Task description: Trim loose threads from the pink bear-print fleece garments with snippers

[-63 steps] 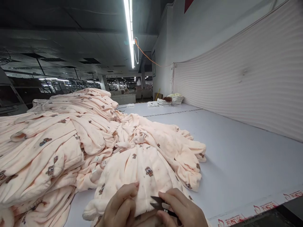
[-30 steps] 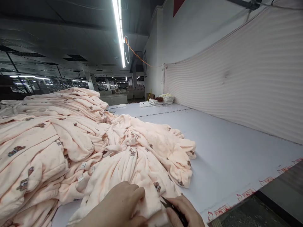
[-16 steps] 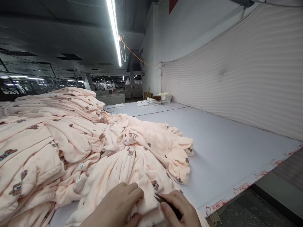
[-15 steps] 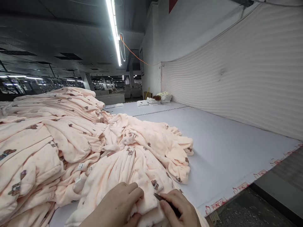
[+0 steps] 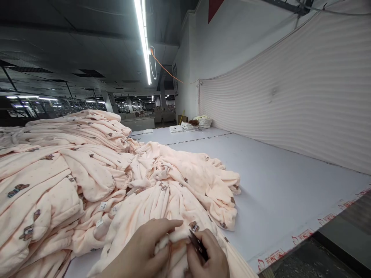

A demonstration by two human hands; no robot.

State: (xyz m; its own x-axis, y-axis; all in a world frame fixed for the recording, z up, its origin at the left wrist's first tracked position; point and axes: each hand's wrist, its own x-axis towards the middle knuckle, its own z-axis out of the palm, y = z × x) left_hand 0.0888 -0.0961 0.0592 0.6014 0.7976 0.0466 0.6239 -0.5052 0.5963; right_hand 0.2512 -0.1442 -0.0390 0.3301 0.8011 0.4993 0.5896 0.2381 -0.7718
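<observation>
Head view: left of your left grip, a heap of pink garments (image 5: 46, 162) lies close by; a hard tug could drag it over your work. Your left grip (image 5: 145, 245) pinches a raised fold of the fleece garment (image 5: 147, 204), which spreads beneath and ahead. Just right of that fold, your right grip (image 5: 210, 255) clasps dark snips (image 5: 199, 247); if the bunched plush shifts, their point could nick cloth or your left fingers. Beyond, rightward, is bare worktop (image 5: 278, 193).
</observation>
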